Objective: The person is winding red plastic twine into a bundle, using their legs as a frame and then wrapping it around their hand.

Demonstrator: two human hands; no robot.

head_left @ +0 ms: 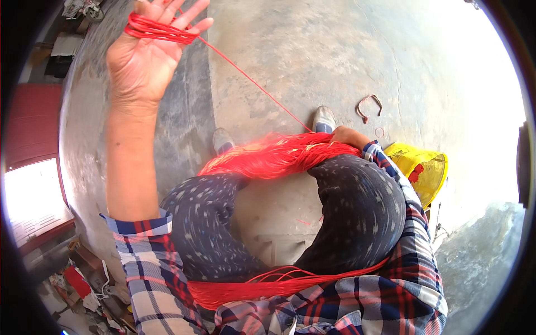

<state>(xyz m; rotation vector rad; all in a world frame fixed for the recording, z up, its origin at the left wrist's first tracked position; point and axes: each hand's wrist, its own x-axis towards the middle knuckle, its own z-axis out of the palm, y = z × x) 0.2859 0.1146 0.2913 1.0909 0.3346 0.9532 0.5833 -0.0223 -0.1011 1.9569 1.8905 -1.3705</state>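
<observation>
My left hand (146, 61) is raised at the upper left, palm showing and fingers spread. Several turns of red cord (159, 30) are wound round its fingers. From them a single taut strand runs down to a big loose hank of red cord (273, 156) lying across my knees. At the hank's right end, my right hand (347, 136) is closed on the cord, its fingertips partly hidden. More of the red cord (279, 286) passes round behind my thighs at my waist.
A yellow bag (432, 173) with something red inside stands right of my knee. A brownish looped strap (369, 107) and a small ring (379, 133) lie on the concrete floor. Clutter (84, 290) fills the lower left, below a dark red panel (33, 123).
</observation>
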